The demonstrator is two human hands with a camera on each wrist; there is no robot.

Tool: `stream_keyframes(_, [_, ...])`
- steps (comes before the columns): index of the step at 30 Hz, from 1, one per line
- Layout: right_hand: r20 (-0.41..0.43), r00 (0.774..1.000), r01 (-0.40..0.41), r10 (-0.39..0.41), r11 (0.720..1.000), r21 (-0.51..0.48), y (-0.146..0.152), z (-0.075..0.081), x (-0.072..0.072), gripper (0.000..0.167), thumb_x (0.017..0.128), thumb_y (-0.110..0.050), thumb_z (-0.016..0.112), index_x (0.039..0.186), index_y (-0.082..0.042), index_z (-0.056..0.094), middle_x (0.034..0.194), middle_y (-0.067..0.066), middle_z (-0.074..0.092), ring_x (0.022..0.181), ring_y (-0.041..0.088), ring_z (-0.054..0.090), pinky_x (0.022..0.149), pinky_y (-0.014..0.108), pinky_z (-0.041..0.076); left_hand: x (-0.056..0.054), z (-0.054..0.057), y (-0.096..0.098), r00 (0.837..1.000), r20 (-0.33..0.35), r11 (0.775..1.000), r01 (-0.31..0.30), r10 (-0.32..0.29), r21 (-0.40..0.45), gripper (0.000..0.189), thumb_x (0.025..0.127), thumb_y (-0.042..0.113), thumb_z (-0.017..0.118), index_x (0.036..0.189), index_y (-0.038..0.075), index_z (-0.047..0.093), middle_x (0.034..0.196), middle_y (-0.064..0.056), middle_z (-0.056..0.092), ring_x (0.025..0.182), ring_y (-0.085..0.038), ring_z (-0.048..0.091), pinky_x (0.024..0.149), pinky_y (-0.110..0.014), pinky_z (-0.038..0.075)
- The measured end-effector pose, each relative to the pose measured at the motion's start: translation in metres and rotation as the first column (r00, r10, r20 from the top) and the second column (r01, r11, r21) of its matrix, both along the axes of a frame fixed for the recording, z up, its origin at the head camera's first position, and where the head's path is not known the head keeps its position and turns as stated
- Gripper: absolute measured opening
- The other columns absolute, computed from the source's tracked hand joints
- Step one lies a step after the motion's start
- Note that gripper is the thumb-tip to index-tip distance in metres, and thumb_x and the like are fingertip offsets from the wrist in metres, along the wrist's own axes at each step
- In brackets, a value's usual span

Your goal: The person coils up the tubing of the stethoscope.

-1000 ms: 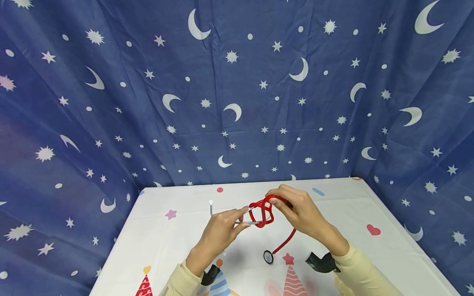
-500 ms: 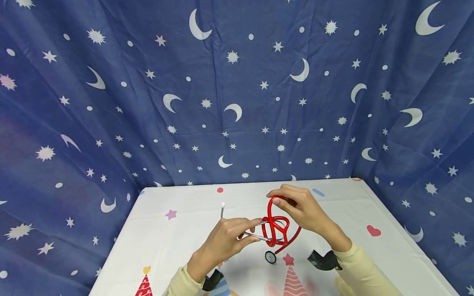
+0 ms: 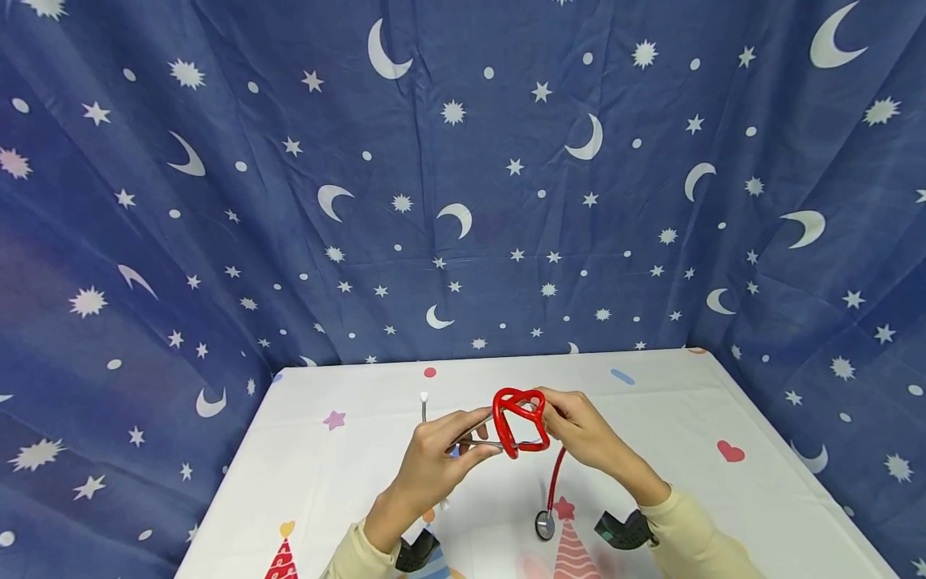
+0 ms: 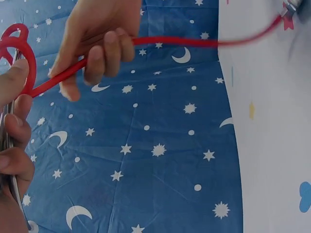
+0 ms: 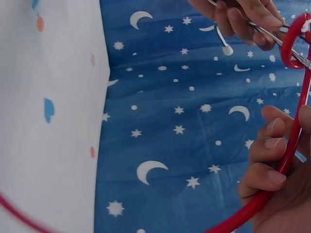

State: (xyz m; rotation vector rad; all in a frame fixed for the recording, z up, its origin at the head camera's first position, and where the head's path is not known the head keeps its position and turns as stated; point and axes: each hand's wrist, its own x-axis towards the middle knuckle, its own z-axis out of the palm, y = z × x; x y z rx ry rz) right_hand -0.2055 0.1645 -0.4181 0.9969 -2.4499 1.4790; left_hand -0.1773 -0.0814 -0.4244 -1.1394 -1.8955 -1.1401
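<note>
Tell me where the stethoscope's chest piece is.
In the head view, the chest piece is right of centre at the end of the red tube, below the right hand, beside the printed pink star.

I count two grips of my own, a left grip [image 3: 434,460] and a right grip [image 3: 582,429], plus two cream fabric sleeves [image 3: 698,535] and two black wrist devices [image 3: 418,552]. I have one stethoscope with glossy red tubing [image 3: 500,414], two slim silver metal tubes [image 3: 483,442] and one round silver-grey chest piece [image 3: 545,526]. I see one white-clothed counter [image 3: 651,418], one coral-red heart print [image 3: 731,450] and one purple star print [image 3: 334,420].
</note>
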Motion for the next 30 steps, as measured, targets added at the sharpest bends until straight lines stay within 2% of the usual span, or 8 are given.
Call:
stream_keyframes(2, [0.012, 1.0, 0.015, -0.015, 1.0, -0.002, 0.0, -0.005, 0.001, 0.012, 0.101, -0.011, 0.053, 0.101, -0.012, 0.066, 0.06, -0.001, 0.045, 0.055, 0.002, 0.04, 0.047, 0.021, 0.039, -0.001, -0.001, -0.002, 1.0, 0.017, 0.999, -0.018, 0.018, 0.027, 0.045, 0.075, 0.01, 0.083, 0.117, 0.003, 0.066, 0.079, 0.0, 0.065, 0.057, -0.004, 0.049, 0.055, -0.005, 0.041])
stream_keyframes(8, [0.055, 0.998, 0.023, -0.021, 0.999, -0.03, 0.001, -0.016, 0.007, 0.02, 0.102, -0.013, 0.051, 0.115, -0.01, 0.066, 0.063, -0.003, 0.047, 0.055, 0.002, 0.042, 0.046, 0.022, 0.04, -0.004, 0.0, -0.01, 0.995, 0.065, 0.992, -0.087, 0.082, 0.086, 0.046, 0.073, 0.005, 0.084, 0.115, 0.0, 0.067, 0.079, -0.004, 0.065, 0.057, -0.006, 0.048, 0.052, -0.011, 0.042])
stream_keyframes(11, [0.088, 0.996, 0.005, -0.001, 0.999, -0.049, 0.0, -0.022, 0.009, 0.02, 0.103, -0.012, 0.051, 0.115, -0.009, 0.066, 0.062, 0.001, 0.047, 0.053, 0.0, 0.04, 0.043, 0.02, 0.037, -0.007, 0.0, -0.014, 0.989, 0.077, 0.985, -0.135, 0.127, 0.108, 0.047, 0.072, 0.004, 0.084, 0.115, -0.001, 0.067, 0.078, -0.005, 0.066, 0.056, -0.007, 0.05, 0.05, -0.014, 0.042])
stream_keyframes(15, [0.139, 0.99, 0.0, 0.006, 0.999, -0.045, -0.002, -0.027, 0.013, 0.021, 0.103, -0.012, 0.05, 0.117, -0.01, 0.065, 0.063, 0.004, 0.048, 0.051, -0.002, 0.039, 0.041, 0.017, 0.035, -0.011, -0.001, -0.019, 0.967, 0.139, 0.958, -0.236, 0.215, 0.162, 0.047, 0.072, 0.007, 0.085, 0.115, -0.001, 0.069, 0.078, -0.005, 0.068, 0.056, -0.006, 0.053, 0.049, -0.016, 0.043])
stream_keyframes(18, [0.166, 0.986, 0.009, -0.004, 1.0, -0.026, -0.004, -0.027, 0.017, 0.022, 0.102, -0.01, 0.05, 0.119, -0.008, 0.064, 0.063, 0.009, 0.049, 0.051, -0.002, 0.038, 0.042, 0.014, 0.034, -0.014, 0.0, -0.024, 0.942, 0.196, 0.931, -0.311, 0.274, 0.193, 0.046, 0.074, 0.009, 0.085, 0.116, 0.0, 0.069, 0.077, -0.003, 0.067, 0.056, -0.004, 0.052, 0.049, -0.014, 0.041])
stream_keyframes(24, [0.194, 0.981, 0.01, -0.011, 1.0, 0.004, -0.007, -0.029, 0.023, 0.022, 0.102, -0.007, 0.05, 0.119, -0.005, 0.063, 0.065, 0.012, 0.049, 0.052, -0.003, 0.039, 0.044, 0.015, 0.035, -0.016, 0.002, -0.029, 0.907, 0.262, 0.892, -0.39, 0.329, 0.23, 0.042, 0.077, 0.014, 0.084, 0.115, 0.004, 0.07, 0.075, -0.002, 0.065, 0.056, -0.003, 0.051, 0.049, -0.012, 0.039])
stream_keyframes(30, [0.198, 0.98, -0.032, 0.022, 0.999, 0.044, -0.006, -0.043, 0.023, 0.02, 0.103, -0.018, 0.051, 0.118, -0.013, 0.063, 0.064, 0.007, 0.053, 0.052, -0.002, 0.042, 0.044, 0.018, 0.038, -0.018, 0.003, -0.034, 0.878, 0.285, 0.846, -0.459, 0.385, 0.27, 0.042, 0.076, 0.013, 0.084, 0.115, 0.004, 0.07, 0.075, -0.002, 0.067, 0.059, -0.005, 0.056, 0.051, -0.012, 0.044])
